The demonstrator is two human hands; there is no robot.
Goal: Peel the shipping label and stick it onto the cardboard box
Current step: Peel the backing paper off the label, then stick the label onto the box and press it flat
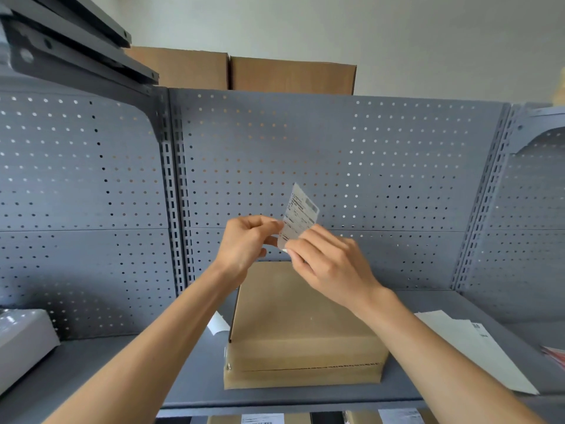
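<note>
A small white shipping label with printed text stands upright in the air, held above the cardboard box. My left hand pinches its lower left edge with thumb and fingertips. My right hand pinches its bottom corner. The brown box lies flat on the grey shelf, below both hands, with its top face bare. Whether the backing is separating from the label I cannot tell.
White paper sheets lie on the shelf at the right, and a small white slip lies left of the box. A grey-white object sits at far left. A perforated grey panel backs the shelf. Labelled boxes show on the shelf below.
</note>
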